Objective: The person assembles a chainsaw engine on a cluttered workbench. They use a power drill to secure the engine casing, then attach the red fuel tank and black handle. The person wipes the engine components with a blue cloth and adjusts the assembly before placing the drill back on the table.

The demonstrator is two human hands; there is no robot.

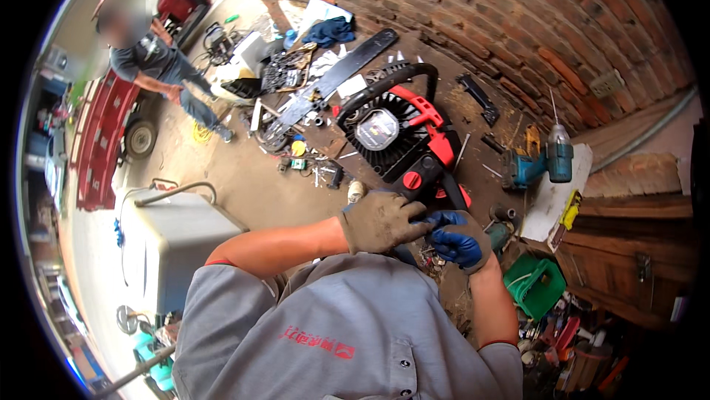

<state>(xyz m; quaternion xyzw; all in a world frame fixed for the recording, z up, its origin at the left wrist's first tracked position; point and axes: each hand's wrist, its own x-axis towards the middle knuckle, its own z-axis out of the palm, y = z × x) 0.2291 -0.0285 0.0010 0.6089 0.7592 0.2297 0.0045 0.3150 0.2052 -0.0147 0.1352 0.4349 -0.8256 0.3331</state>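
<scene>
Both my hands wear grey-brown work gloves, and the right one shows a blue coated palm. They meet in front of my chest, just this side of a black and red chainsaw body (379,130) that lies on the workbench. My left hand (381,221) has its back up, with bent fingers reaching against the fingertips of the other hand. The fingers of my right hand (460,241) are curled in a pinch. Whatever small thing sits between the fingertips is hidden. Beyond the saw lies a long dark guide bar (333,86).
A teal cordless drill (558,154) stands bit-up at the right, near a brick wall (518,23). Below it sits a green plastic container (534,285). Tools and small parts clutter the bench. Another person (159,63) stands at the far left by a red cart (103,141).
</scene>
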